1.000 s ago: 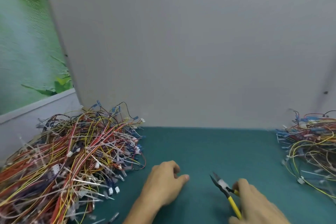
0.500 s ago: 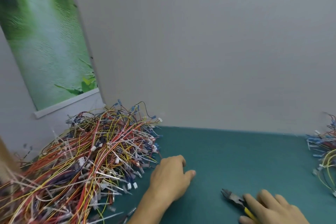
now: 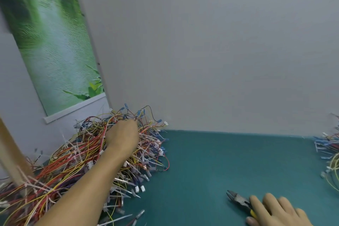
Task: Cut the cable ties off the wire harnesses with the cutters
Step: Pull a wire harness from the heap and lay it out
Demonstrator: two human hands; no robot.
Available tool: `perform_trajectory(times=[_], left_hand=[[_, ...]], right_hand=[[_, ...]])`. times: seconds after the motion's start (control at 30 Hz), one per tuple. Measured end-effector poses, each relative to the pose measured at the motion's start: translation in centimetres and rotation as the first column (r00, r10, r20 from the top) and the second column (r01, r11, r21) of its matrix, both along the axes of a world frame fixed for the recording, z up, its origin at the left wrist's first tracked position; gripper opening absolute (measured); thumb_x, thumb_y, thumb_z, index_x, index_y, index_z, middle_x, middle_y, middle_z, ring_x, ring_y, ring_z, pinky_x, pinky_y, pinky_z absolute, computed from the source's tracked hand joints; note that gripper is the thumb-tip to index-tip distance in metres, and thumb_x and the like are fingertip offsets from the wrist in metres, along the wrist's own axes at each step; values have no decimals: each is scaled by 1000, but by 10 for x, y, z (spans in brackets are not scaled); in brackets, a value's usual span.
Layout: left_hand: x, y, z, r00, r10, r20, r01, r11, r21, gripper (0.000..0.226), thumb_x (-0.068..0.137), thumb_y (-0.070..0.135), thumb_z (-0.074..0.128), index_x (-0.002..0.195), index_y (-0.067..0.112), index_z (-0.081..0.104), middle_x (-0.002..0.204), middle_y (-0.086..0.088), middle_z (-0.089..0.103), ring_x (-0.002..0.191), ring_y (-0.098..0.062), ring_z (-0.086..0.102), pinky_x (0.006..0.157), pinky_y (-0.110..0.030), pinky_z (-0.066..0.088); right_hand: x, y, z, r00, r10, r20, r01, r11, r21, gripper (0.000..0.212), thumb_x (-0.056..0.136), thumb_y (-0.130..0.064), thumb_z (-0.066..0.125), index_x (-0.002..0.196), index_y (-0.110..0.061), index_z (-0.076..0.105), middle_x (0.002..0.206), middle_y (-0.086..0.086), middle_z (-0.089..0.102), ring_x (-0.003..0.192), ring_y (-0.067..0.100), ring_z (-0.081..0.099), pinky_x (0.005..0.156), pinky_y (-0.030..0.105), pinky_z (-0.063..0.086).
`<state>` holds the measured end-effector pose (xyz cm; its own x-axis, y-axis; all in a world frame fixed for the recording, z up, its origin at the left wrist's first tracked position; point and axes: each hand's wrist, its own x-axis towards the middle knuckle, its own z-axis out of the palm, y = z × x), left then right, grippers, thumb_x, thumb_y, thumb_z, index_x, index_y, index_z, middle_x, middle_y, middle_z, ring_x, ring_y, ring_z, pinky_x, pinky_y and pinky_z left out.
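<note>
While R hand (image 3: 274, 211) rests on cutters (image 3: 238, 200), L hand (image 3: 122, 138) reaches into harness pile (image 3: 73, 161).

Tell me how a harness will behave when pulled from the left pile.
Probably floppy and light: the pile is thin, looping wires. Likely to snag and drag neighbours, since wires, connectors and cable ties are tangled where the left hand reaches.

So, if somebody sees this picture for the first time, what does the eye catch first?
First, the big tangled pile of wire harnesses at the left, with the left hand resting on its top. Then the cutters on the teal table at the lower right, with the right hand lying over their handles.
</note>
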<state>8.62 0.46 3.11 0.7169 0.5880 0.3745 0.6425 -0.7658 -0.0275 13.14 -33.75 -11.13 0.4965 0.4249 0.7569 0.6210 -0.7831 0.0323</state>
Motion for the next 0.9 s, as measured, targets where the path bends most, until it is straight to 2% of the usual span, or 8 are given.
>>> perform_trajectory(times=[0.1, 0.23, 0.4, 0.53, 0.6, 0.67, 0.83, 0.9], left_hand=[[0, 9, -9, 998, 5, -57, -5, 1000, -9, 20, 89, 32, 64, 77, 19, 55, 75, 0, 55, 75, -24, 60, 58, -32, 43], [3, 15, -13, 998, 9, -61, -6, 999, 45, 8, 89, 21, 61, 82, 18, 60, 72, 0, 50, 75, -25, 60, 59, -32, 42], [2, 15, -8, 992, 36, -122, -29, 998, 57, 19, 87, 3, 49, 73, 16, 47, 67, 0, 43, 68, -24, 47, 59, -34, 39], [0, 19, 5, 996, -7, -94, -9, 985, -170, 18, 86, 6, 47, 70, 12, 52, 80, -11, 61, 70, -27, 55, 61, -35, 46], [-1, 20, 16, 997, -38, 69, 66, 888, -456, 17, 89, 4, 47, 75, 3, 57, 78, -15, 63, 66, -27, 57, 59, -35, 47], [-4, 15, 30, 965, -6, 262, 191, 700, -688, 17, 91, 0, 48, 77, -2, 56, 70, -13, 53, 59, -23, 49, 54, -32, 40], [-19, 2, 62, 772, 55, 633, 567, 391, -725, 19, 98, 7, 47, 81, 6, 55, 67, -4, 44, 48, -11, 43, 46, -24, 36], [-19, -6, 60, 758, 105, 644, 600, 275, -751, 20, 99, 7, 46, 81, 5, 55, 66, -4, 45, 46, -9, 43, 41, -23, 40]], right_hand=[[-2, 2, 3, 1000, 1, 24, -2, 1000, 18, 81, 96, -48, 7, 58, -9, 66, 51, 10, 44, 37, 22, 37, 44, 24, 25], [-4, 4, 7, 999, -13, 42, 12, 1000, 18, 83, 96, -48, 4, 55, -11, 66, 50, 11, 45, 36, 24, 43, 43, 25, 24], [-5, 4, 8, 1000, -9, 10, 9, 1000, 16, 77, 96, -51, 4, 67, -11, 63, 51, 12, 46, 36, 25, 44, 42, 25, 26], [-6, 3, 13, 1000, 11, -8, -11, 1000, 8, 62, 97, -53, 3, 79, -16, 50, 52, 12, 47, 37, 26, 45, 42, 26, 26], [-6, 3, 14, 1000, 16, -9, -15, 1000, 15, 63, 97, -53, 3, 78, -16, 50, 51, 11, 47, 37, 26, 45, 40, 26, 26], [-7, 3, 14, 1000, 20, -15, -20, 1000, 23, 67, 97, -53, 3, 75, -16, 54, 51, 11, 46, 37, 26, 45, 39, 26, 26], [-8, 4, 13, 998, -3, -68, 3, 1000, 9, 57, 95, -54, 3, 79, -19, 45, 51, 11, 45, 38, 24, 44, 44, 25, 25], [-7, 4, 11, 996, -15, -89, 15, 1000, 1, 64, 95, -55, 2, 76, -19, 52, 52, 11, 45, 39, 25, 45, 45, 25, 25]])
